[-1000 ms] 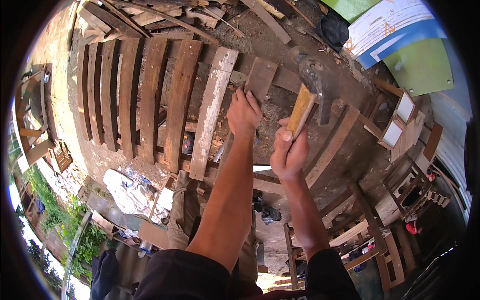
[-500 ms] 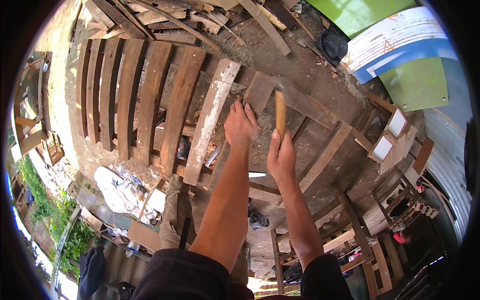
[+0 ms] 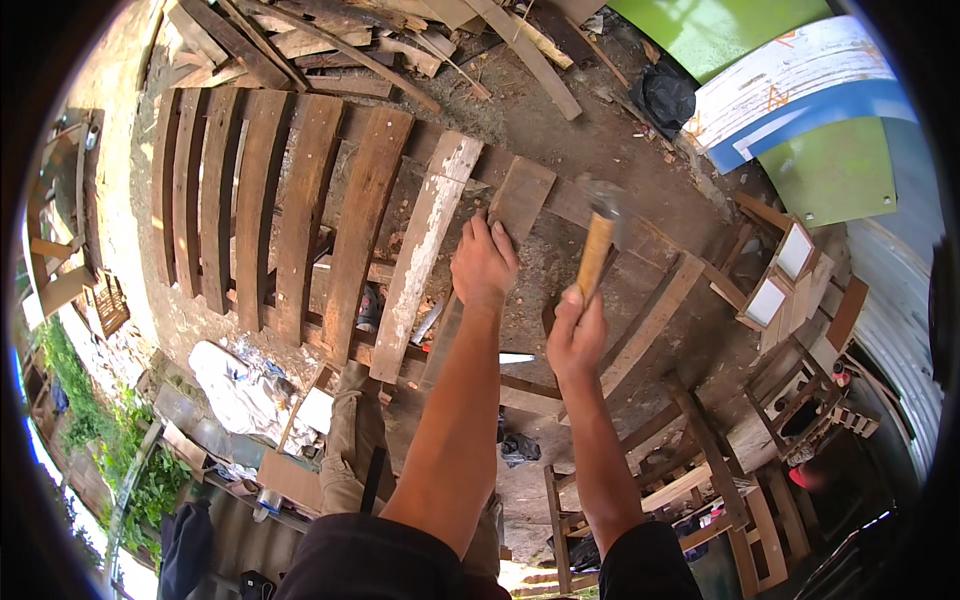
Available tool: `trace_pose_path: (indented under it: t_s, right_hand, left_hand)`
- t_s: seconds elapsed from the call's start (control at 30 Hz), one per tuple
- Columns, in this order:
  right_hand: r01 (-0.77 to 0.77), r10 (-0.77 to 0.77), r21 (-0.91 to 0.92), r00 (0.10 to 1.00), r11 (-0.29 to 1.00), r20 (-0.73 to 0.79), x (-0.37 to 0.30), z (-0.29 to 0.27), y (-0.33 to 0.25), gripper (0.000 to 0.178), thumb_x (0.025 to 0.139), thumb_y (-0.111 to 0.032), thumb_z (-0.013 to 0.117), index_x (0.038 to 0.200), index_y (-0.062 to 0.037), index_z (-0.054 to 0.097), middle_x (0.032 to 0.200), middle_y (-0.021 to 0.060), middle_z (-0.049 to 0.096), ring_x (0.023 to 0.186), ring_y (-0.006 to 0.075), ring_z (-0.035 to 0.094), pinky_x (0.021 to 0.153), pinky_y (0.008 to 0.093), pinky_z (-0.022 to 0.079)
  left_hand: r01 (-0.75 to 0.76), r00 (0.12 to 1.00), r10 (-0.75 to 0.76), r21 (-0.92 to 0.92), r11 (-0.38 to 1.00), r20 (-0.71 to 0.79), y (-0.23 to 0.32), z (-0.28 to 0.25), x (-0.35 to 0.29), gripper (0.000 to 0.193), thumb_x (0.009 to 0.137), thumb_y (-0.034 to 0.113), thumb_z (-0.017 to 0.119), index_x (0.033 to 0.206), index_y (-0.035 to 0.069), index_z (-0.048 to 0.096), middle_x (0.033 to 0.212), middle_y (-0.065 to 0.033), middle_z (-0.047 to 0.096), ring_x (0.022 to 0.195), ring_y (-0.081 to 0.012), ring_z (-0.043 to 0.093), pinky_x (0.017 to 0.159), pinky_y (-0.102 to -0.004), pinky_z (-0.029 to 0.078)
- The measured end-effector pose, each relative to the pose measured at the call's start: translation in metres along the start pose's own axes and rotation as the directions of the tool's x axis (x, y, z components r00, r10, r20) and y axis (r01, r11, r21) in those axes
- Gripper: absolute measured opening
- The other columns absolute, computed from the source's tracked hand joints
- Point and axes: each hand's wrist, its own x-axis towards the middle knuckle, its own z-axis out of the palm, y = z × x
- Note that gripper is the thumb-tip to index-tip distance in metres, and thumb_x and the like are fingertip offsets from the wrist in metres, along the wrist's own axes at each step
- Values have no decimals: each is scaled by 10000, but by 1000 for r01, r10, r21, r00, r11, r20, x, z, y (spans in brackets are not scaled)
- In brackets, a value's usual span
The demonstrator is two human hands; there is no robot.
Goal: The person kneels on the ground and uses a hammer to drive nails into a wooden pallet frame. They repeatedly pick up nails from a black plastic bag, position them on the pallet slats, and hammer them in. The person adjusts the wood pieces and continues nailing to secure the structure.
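Just right of centre, the right hand (image 3: 577, 332), tightly curled, is gripping a hammer (image 3: 596, 246).
At centre, the left hand (image 3: 483, 265) is resting half-curled on a brown slat (image 3: 523, 198), its hold unclear; that slat is lying right of a white-flaked board (image 3: 428, 251).

Dirt floor (image 3: 650, 175), apparently corrugated wall (image 3: 892, 310)

No actual words are being made out anywhere, tbh. Around 2 o'clock, some orange letter-like strokes (image 3: 777, 97) are being displayed on a white-and-blue panel (image 3: 840, 70), and a white angled stripe (image 3: 765, 141) is being carried by its blue part.
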Motion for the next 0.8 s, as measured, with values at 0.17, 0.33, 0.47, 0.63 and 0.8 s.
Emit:
trace_pose_path:
  t_s: [0.17, 0.33, 0.47, 0.63, 0.8]
  right_hand:
    - [314, -276, 320, 948, 894, -160, -3, 5, -45, 368, 1074, -344, 422, 923, -8, 417, 713, 4, 409, 523, 79, 342, 448, 211, 280]
    - [-32, 38, -185, 999, 982, 31, 7, 15, 7, 319, 1059, -300, 473, 907, -20, 456, 694, 70, 457, 555, 126, 446, 499, 324, 388]
    - [120, -103, 213, 991, 970, -90, -24, -3, -38, 336, 1056, -337, 484, 905, -38, 459, 680, 52, 441, 524, 124, 437, 489, 315, 371]
    - [417, -434, -166, 896, 894, -90, 5, 20, -2, 365, 1054, -352, 479, 852, -48, 467, 663, 40, 445, 489, 139, 418, 468, 331, 362]
    - [-116, 116, 5, 992, 993, -53, -19, 4, -10, 343, 1053, -314, 447, 946, 9, 497, 639, 117, 528, 557, 231, 569, 517, 368, 447]
  left_hand:
    - [1, 1000, -1, -1, 1000, 12, 0, -1, 0, 381, 1009, 307, 421, 1276, 54, 520, 1135, -201, 621, 967, -414, 643, 812, -502, 526]
    - [-8, 1000, 8, 16, 1000, 22, 2, -1, 0, 384, 1008, 312, 425, 1281, 56, 510, 1145, -198, 618, 984, -408, 641, 814, -502, 527]
    - [12, 1000, -13, 19, 1000, 29, -2, -1, 1, 383, 1004, 305, 435, 1290, 60, 509, 1151, -194, 618, 993, -406, 640, 827, -498, 525]
    - [4, 999, -4, 8, 1000, 37, 3, -3, 1, 381, 1002, 298, 439, 1297, 67, 508, 1146, -198, 620, 991, -405, 642, 830, -493, 528]
    - [7, 1000, -7, -24, 1000, 20, -1, -3, 0, 375, 1004, 301, 439, 1287, 66, 513, 1130, -201, 623, 986, -403, 643, 826, -487, 530]
